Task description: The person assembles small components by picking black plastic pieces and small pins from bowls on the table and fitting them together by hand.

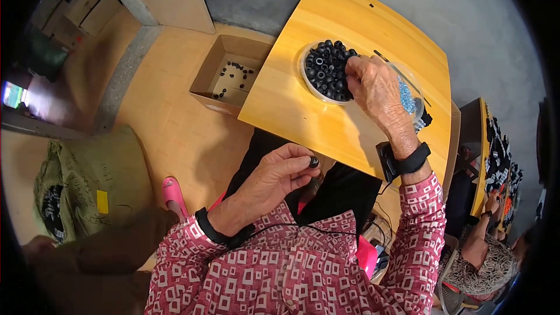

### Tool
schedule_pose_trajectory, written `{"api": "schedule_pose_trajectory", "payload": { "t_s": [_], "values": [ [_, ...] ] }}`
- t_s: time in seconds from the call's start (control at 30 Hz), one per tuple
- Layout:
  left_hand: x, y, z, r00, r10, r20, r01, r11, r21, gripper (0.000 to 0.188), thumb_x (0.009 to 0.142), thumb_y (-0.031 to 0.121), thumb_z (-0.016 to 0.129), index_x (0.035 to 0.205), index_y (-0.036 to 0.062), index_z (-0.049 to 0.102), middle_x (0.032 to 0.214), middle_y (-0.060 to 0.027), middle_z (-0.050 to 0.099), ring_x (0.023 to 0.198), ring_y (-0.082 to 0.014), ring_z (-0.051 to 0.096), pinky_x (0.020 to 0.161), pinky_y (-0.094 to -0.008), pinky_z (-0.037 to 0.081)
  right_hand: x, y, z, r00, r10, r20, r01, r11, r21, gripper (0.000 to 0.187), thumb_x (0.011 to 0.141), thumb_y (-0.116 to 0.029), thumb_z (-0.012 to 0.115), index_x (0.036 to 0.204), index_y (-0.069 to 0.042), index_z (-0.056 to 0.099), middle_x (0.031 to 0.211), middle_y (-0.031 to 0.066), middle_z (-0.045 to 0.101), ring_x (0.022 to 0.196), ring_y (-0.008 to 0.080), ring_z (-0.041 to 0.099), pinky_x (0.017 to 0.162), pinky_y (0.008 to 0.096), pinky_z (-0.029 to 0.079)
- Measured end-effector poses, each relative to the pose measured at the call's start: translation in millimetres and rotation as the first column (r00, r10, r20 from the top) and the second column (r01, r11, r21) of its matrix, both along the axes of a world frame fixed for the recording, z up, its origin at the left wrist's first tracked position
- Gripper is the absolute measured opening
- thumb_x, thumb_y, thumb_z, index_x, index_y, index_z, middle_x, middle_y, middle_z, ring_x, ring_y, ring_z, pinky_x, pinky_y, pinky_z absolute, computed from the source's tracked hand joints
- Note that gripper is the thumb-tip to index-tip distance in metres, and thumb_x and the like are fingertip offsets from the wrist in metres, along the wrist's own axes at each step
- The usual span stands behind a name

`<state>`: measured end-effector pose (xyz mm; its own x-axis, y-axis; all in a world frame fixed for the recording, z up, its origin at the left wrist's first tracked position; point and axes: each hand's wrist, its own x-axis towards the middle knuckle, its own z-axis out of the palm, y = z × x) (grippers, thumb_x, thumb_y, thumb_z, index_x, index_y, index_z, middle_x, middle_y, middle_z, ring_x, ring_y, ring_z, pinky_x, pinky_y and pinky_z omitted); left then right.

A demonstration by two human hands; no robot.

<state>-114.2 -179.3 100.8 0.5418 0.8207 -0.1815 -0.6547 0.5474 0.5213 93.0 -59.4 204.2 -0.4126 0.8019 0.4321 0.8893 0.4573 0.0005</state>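
Observation:
My left hand (271,176) is closed in front of the table edge, pinching a small round black cap (314,162) between thumb and fingertips. A round clear plastic tub (307,77) on the table is heaped with similar black caps (328,73), several showing hollow centres. Over the tub's right side, my right hand (373,88) has its fingers drawn together among the caps. Its fingertips are partly hidden, so whatever they grip does not show. Partly behind that hand stands a second clear tub (417,80) with small light-blue pieces (406,95).
The yellow wooden table (344,11) has a thin dark rod (380,56) lying on it. An open cardboard box (209,76) with scattered black pieces stands on the floor at its left. A green sack (96,169) is farther left. Another person (478,256) sits at the right beside a loaded table.

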Motion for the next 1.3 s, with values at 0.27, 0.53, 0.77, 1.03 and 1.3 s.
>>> {"api": "schedule_pose_trajectory", "payload": {
  "t_s": [0.27, 0.53, 0.77, 1.03, 1.3],
  "values": [
    [-4.7, 0.9, 4.4, 1.0, -0.005, -0.011, 0.005, 1.0, -0.015, 0.011, 0.093, 0.011, 0.06, 0.103, 0.0093, 0.06, 0.099, -0.0029, 0.066, 0.094, -0.0156, 0.065, 0.081, -0.0265, 0.052, -27.6, 21.7, -3.2, 0.978, 0.207, -0.006, -0.206, 0.978, 0.022, 0.014, 0.073, -0.005, 0.065, 0.086, -0.004, 0.067, 0.085, 0.0134, 0.063, 0.088, 0.0328, 0.06, 0.076, 0.0428, 0.05],
    [-36.3, -20.1, 13.7, 1.0, 0.011, -0.023, -0.011, 1.0, -0.011, 0.013, 0.092, 0.011, 0.061, 0.104, 0.0074, 0.059, 0.1, -0.0049, 0.065, 0.095, -0.0164, 0.065, 0.083, -0.0271, 0.052, -69.1, -7.9, 16.3, 0.945, 0.32, 0.063, -0.325, 0.939, 0.114, 0.013, 0.073, -0.002, 0.061, 0.085, -0.004, 0.067, 0.086, 0.0143, 0.061, 0.087, 0.0341, 0.058, 0.077, 0.0426, 0.048],
    [-24.5, -103.8, 15.4, 0.931, -0.365, -0.01, 0.364, 0.924, 0.114, 0.024, 0.085, 0.017, 0.066, 0.103, 0.0048, 0.058, 0.086, -0.0039, 0.065, 0.074, -0.0106, 0.064, 0.063, -0.0203, 0.051, -28.2, -140.4, 38.5, 0.986, 0.088, 0.139, -0.079, 0.995, -0.066, 0.021, 0.067, 0.006, 0.058, 0.083, -0.003, 0.068, 0.092, 0.0158, 0.061, 0.089, 0.0356, 0.054, 0.079, 0.0416, 0.043],
    [-157.0, -208.8, 25.7, 0.953, -0.261, 0.153, 0.257, 0.965, 0.047, 0.017, 0.084, 0.013, 0.068, 0.095, 0.007, 0.057, 0.08, -0.001, 0.065, 0.066, -0.0068, 0.064, 0.057, -0.016, 0.052, -174.2, -228.7, 61.2, 0.962, 0.061, 0.265, -0.048, 0.997, -0.054, 0.016, 0.068, 0.005, 0.066, 0.083, 0.001, 0.065, 0.091, 0.0137, 0.057, 0.087, 0.0318, 0.051, 0.077, 0.0397, 0.043],
    [-263.6, -213.4, 20.2, 0.993, -0.049, 0.108, 0.045, 0.998, 0.046, 0.017, 0.085, 0.012, 0.069, 0.096, 0.0041, 0.059, 0.088, -0.0028, 0.064, 0.074, -0.008, 0.065, 0.066, -0.0158, 0.054, -301.2, -189.3, 44.9, 0.948, 0.222, 0.228, -0.202, 0.973, -0.107, 0.02, 0.066, 0.008, 0.064, 0.085, 0.0, 0.064, 0.094, 0.0149, 0.056, 0.093, 0.0323, 0.051, 0.081, 0.0407, 0.043]
  ]
}}
